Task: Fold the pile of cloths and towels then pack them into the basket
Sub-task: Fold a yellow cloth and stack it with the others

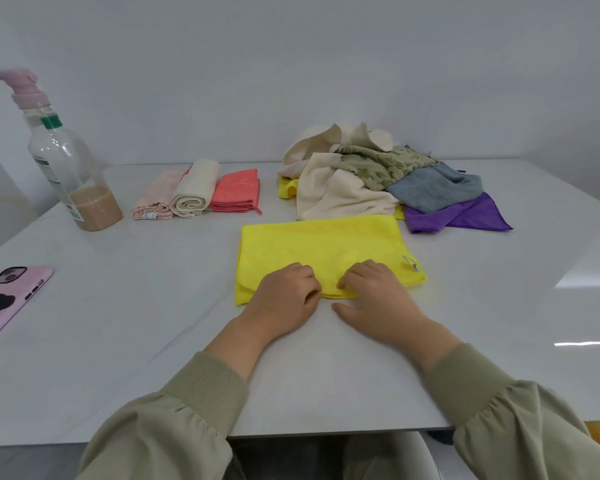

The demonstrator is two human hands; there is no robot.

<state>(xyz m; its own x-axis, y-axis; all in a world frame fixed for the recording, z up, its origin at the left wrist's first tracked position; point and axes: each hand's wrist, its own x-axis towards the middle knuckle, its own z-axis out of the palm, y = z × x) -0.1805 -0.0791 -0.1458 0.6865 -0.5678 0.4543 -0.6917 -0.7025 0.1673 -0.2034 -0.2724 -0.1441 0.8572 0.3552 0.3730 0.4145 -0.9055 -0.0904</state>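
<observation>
Two grips pinch the near edge of the yellow cloth point(319, 244): left hand point(284, 294) and right hand point(378, 296). Open worktop point(136, 306) lies left of it; the bottle point(66, 161) label is too blurred to read.

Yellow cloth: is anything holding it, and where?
The left hand and right hand both grip the yellow cloth at the middle of its near edge.
</observation>
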